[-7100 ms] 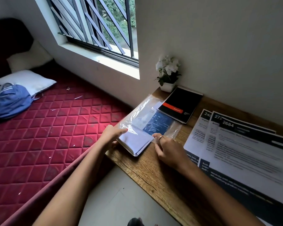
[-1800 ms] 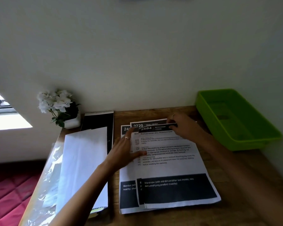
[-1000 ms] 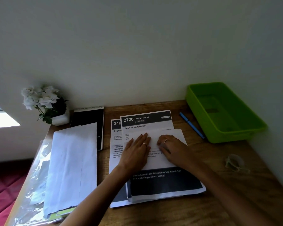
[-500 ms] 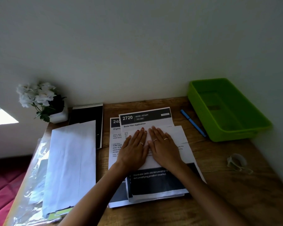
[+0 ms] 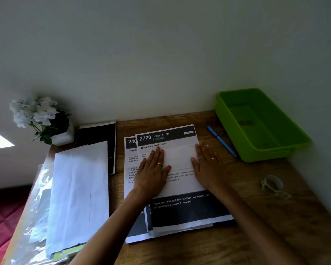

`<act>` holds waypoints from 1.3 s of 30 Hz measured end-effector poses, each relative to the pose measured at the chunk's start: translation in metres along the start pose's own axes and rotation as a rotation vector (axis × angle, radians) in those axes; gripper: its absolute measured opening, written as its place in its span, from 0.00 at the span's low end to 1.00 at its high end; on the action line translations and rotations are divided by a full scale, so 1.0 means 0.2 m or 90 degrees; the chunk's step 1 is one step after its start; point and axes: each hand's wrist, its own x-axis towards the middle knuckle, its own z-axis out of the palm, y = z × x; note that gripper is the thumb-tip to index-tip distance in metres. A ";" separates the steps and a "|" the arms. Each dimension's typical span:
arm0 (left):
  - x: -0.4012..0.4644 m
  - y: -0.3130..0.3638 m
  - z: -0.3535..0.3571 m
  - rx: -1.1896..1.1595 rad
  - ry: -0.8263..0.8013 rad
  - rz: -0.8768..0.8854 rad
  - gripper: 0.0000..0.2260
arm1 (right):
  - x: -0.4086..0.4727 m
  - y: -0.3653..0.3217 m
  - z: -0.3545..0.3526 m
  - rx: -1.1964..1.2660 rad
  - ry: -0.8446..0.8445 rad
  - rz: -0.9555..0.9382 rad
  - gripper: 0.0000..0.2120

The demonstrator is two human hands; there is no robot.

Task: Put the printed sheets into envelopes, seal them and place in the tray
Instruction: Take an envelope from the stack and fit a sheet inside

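So, L to R. Far left, a plastic sleeve (image 5: 30, 217) hangs off the desk (image 5: 256, 217) edge w/ white envelopes (image 5: 78, 190) laid on top, prob. staged there so one's in reach once a sheet is folded. Behind them a flower pot (image 5: 62, 135) and a black notebook (image 5: 98, 142), partly under the envelopes, out of the work area.

Centre: the sheets (image 5: 172, 211), three or so fanned in a stack. Top one has its upper part folded down over itself, blank back showing, so the header of the "2720" sheet under it is exposed. Fold looks like it's meant to bring the sheet to envelope size.

Left hand (image 5: 152, 173) lies flat, palm down, fingers together pointing away, on the left part of the folded flap. Right hand (image 5: 205, 167) same pose at the flap's right edge, fingertips partly onto the desk. Hands well apart. Neither grips anything: both spread flat, pressing only, prob. flattening the crease outward. Forearms come in from the bottom, roughly parallel, wrists low.

Right of the sheets: a blue pen (image 5: 221, 140) just beside the green tray (image 5: 275, 152), which has no envelopes in it, so nothing finished yet. Near the right edge a tape roll (image 5: 273, 185), likely for sealing.
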 end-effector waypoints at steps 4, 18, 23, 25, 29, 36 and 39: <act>0.01 -0.01 -0.06 0.041 -0.054 -0.009 0.30 | 0.00 0.02 -0.02 -0.034 -0.003 0.021 0.32; 0.05 -0.05 -0.16 0.044 -0.042 -0.014 0.41 | 0.16 0.05 -0.31 -0.037 -0.264 0.031 0.44; 0.04 -0.04 -0.15 0.016 0.033 -0.003 0.40 | 0.21 0.06 -0.30 0.000 -0.252 0.026 0.44; 0.04 -0.04 -0.15 -0.003 0.083 0.013 0.40 | 0.22 0.06 -0.29 0.024 -0.237 0.010 0.48; 0.02 -0.04 -0.14 -0.029 0.203 0.063 0.35 | 0.22 0.02 -0.30 0.031 -0.184 -0.040 0.49; 0.01 -0.06 -0.15 0.006 0.313 0.078 0.26 | 0.23 -0.05 -0.37 0.020 -0.116 -0.057 0.22; 0.01 -0.07 -0.18 0.006 0.329 0.085 0.22 | 0.21 -0.07 -0.41 0.068 -0.082 -0.066 0.17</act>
